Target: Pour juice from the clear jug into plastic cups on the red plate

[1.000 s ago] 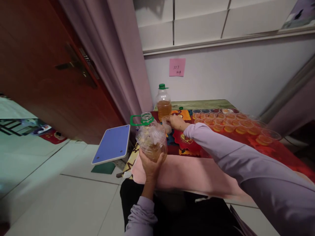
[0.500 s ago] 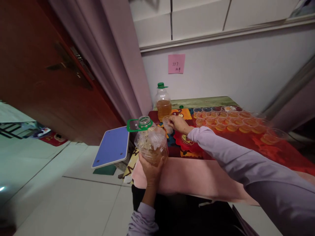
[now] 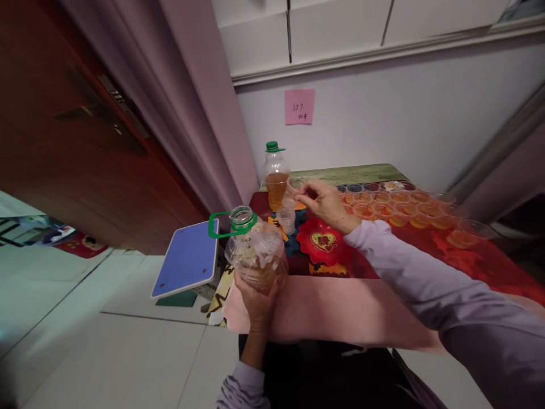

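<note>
My left hand (image 3: pixel 255 298) grips from below a clear plastic jug (image 3: pixel 256 251) with a green handle ring, no cap and a little amber liquid, held over the table's near left corner. My right hand (image 3: pixel 326 200) is lifted above the table, pinching a small clear empty cup (image 3: pixel 293 193) by its rim. A stack of small clear cups (image 3: pixel 286 219) stands on the table just below it. Behind stands a second bottle (image 3: pixel 275 177) with a green cap, partly filled with amber liquid.
Several small cups of amber liquid (image 3: pixel 400 204) fill the table's far right in rows. The table (image 3: pixel 340 307) has a red patterned cloth and a pink near edge. A blue-topped stool (image 3: pixel 187 259) stands left of it. A curtain and wooden door are at the left.
My right hand has risen from the cup stack with one cup in its fingers. The jug in my left hand has stayed at much the same place.
</note>
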Demonstrator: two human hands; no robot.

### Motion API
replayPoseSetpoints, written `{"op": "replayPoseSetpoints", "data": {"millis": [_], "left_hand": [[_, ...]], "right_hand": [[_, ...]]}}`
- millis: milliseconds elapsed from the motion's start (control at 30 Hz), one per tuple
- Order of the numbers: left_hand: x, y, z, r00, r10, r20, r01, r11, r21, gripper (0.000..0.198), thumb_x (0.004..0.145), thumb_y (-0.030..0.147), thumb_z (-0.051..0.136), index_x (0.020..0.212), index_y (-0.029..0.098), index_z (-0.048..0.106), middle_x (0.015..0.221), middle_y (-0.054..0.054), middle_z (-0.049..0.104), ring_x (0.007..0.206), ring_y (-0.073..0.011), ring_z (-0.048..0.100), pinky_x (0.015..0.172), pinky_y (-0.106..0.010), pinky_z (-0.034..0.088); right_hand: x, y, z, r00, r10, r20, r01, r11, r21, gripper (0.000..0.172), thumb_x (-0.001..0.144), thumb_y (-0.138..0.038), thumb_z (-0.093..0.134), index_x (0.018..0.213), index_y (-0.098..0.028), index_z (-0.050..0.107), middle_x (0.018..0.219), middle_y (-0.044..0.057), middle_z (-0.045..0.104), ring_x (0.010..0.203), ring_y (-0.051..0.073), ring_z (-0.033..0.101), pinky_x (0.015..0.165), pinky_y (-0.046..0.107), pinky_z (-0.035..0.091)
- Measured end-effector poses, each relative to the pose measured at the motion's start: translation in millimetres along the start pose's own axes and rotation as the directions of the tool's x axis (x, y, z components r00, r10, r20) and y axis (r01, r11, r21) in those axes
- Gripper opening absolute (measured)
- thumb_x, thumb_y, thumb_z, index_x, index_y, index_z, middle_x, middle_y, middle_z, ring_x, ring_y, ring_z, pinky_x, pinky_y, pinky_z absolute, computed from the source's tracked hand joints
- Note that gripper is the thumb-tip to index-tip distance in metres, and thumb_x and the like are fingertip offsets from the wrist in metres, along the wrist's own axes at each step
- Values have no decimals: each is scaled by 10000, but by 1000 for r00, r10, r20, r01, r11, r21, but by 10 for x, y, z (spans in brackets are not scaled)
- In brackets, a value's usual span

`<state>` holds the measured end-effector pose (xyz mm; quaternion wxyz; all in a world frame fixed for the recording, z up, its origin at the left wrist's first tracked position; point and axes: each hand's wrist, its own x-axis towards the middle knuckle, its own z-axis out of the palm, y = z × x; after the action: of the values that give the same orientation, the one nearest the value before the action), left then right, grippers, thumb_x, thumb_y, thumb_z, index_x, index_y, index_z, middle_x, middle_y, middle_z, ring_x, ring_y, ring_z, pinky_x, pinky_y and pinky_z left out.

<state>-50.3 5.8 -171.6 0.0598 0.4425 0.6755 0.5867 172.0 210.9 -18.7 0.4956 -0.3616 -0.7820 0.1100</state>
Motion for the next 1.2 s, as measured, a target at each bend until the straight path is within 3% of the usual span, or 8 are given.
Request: {"op": "replayPoseSetpoints", "data": {"millis": [67, 167, 300, 467, 633, 767, 900, 1200], "left_hand": [[7, 7, 1, 1000, -6, 0, 6, 1000, 10, 1256, 653, 604, 942, 1637, 162, 299, 1522, -260, 583, 1416, -425, 623, 1172, -595, 524], [20, -7, 10, 1000, -13, 0, 13, 1000, 10, 1288, 630, 622, 947, 1638, 157, 294, 1519, -259, 588, 1414, -425, 624, 1169, -588, 526], [30, -52, 33, 1000, -31, -3, 31, 999, 15, 1336, 610, 678, 930, 1653, 161, 273, 1539, -263, 571, 1437, -432, 604, 1183, -597, 509], [35, -81, 28, 1000, -29, -1, 29, 999, 36, 1400, 596, 701, 930, 1675, 144, 234, 1575, -275, 538, 1490, -432, 564, 1219, -583, 482], [31, -29, -10, 1000, -14, 11, 13, 1000, 24, 1378, 616, 669, 939, 1674, 136, 235, 1584, -283, 528, 1493, -423, 566, 1216, -572, 494], [12, 20, -35, 998, -64, 2, 64, 997, 30, 1378, 597, 677, 942, 1664, 142, 252, 1597, -281, 505, 1504, -433, 544, 1238, -604, 467], [1, 59, -55, 990, -138, -17, 138, 990, 12, 1390, 544, 665, 965, 1646, 181, 269, 1616, -262, 485, 1500, -431, 542, 1247, -626, 456], [-12, 165, -33, 977, -210, -37, 206, 974, -95, 1181, 538, 582, 993, 1518, 270, 413, 1460, -181, 610, 1369, -420, 650, 1095, -652, 596]], "right_hand": [[-161, -30, -282, 999, -45, -29, 44, 999, -24, 102, 993, -292, 755, 942, -207, 733, 890, 31, 731, 778, 181, 624, 734, 294, 449], [-580, 47, -533, 995, -25, 100, 35, 994, -102, 103, 989, -260, 757, 900, -214, 735, 882, 35, 745, 788, 187, 659, 746, 298, 465], [-1116, 295, -457, 950, 138, 279, -59, 960, -272, 86, 988, -223, 763, 904, -215, 744, 950, 63, 777, 835, 205, 713, 734, 297, 492], [-1299, 438, -320, 909, 218, 356, -87, 933, -350, 85, 1000, -207, 745, 1067, -236, 789, 1183, 90, 803, 986, 237, 781, 805, 331, 601], [-1681, 292, -692, 978, 111, 176, -42, 934, -354, 464, 1057, -388, 693, 1499, -253, 647, 1547, 136, 668, 1333, 310, 715, 1014, 430, 645], [-2593, 151, -1061, 973, 231, -14, -212, 866, -453, 588, 1083, -533, 618, 1591, -247, 536, 1532, 160, 677, 1358, 344, 701, 1101, 510, 606], [-3332, 75, -1164, 953, 302, 34, -235, 803, -548, 640, 1061, -618, 606, 1576, -243, 542, 1541, 177, 674, 1320, 380, 713, 1074, 555, 593], [-3391, 113, -1059, 977, 188, 104, -77, 756, -650, 419, 1090, -521, 574, 1375, -246, 710, 1429, 170, 754, 1319, 369, 714, 1257, 638, 393]]}}
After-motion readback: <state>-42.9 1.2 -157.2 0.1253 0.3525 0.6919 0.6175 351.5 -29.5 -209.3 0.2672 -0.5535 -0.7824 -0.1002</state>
